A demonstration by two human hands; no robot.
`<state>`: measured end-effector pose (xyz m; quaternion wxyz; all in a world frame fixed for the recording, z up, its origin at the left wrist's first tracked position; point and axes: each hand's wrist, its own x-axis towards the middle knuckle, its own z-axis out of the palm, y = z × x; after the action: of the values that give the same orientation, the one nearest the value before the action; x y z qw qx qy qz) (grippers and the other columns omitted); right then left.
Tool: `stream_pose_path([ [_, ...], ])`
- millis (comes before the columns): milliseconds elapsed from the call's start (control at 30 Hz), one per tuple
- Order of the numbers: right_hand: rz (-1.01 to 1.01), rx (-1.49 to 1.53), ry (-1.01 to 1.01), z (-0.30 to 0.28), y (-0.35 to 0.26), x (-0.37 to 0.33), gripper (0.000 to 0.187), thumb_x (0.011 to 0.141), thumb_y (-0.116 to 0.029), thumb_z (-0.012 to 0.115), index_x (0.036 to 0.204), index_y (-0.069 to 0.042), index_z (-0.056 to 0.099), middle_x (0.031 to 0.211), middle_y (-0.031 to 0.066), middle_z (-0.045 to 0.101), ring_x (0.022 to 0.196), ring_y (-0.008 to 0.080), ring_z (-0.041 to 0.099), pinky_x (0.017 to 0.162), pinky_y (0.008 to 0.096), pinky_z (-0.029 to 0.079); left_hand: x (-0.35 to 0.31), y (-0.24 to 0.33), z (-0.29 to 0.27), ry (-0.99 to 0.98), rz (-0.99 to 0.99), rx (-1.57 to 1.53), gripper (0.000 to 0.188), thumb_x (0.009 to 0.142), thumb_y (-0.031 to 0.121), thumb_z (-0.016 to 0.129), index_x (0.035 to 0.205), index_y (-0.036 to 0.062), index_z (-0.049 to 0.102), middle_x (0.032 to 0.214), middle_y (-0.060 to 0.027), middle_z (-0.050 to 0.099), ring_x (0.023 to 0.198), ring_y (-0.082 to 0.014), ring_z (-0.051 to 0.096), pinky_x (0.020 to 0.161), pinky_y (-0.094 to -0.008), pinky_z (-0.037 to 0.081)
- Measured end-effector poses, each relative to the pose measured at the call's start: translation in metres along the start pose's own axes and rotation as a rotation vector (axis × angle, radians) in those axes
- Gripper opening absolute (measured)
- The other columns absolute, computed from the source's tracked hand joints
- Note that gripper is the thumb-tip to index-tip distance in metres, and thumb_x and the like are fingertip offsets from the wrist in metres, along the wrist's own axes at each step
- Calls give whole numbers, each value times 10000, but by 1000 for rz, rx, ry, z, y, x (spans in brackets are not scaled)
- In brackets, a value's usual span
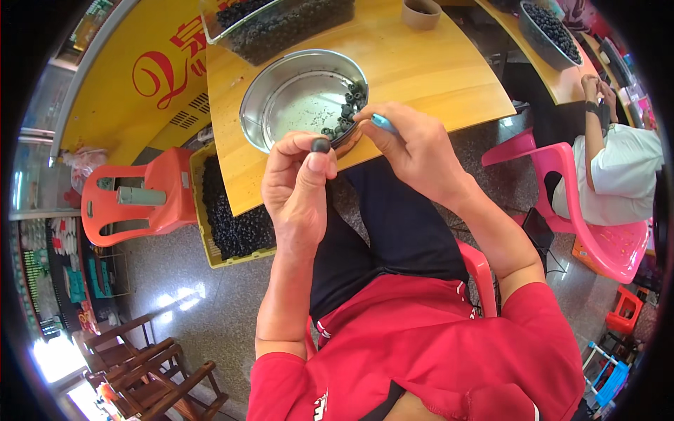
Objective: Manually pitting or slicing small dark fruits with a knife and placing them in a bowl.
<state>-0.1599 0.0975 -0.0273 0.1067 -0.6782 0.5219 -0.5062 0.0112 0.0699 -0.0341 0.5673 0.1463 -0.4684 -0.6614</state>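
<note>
While curled left hand (296, 184) pinches dark piece (320, 145), slanted right hand (420, 144) grips blue tool (383, 123).

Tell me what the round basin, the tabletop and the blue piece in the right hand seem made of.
Basin: shiny metal, probably stainless steel; silvery, reflective wall.
Tabletop: wood or wood-look laminate, smooth; faint grain streaks.
Blue piece: likely plastic, judging by its even colour, though little shows.

The grey speckled floor (225, 298) reflected bright light (184, 300); an orange chair (168, 179) stood at left; a pink chair (621, 245), at right.
</note>
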Motion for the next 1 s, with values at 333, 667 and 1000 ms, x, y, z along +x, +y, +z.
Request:
stream_pose_path([
  [333,447,839,-232,11,-38,2,230,942,-271,615,901,-44,619,765,-25,563,709,55,513,618,210,415,-16,-2,-7,44,42,194,157,902,-3,606,1056,6,579,994,-36,552,824,-94,537,730,-211,448],
  [667,378,703,-271,25,-23,-12,203,973,-232,556,949,-43,627,769,-23,564,597,11,418,519,168,318,-76,33,-70,235,-51,250,167,878,-21,610,1034,11,559,930,-94,610,738,-120,578,708,-226,477],
  [1000,473,317,202,-16,88,-1,221,952,-228,597,939,-11,634,714,-44,536,515,-18,345,453,171,247,-83,61,-204,693,72,1112,255,898,69,638,1137,2,583,975,-44,592,892,-104,548,815,-237,452],
])
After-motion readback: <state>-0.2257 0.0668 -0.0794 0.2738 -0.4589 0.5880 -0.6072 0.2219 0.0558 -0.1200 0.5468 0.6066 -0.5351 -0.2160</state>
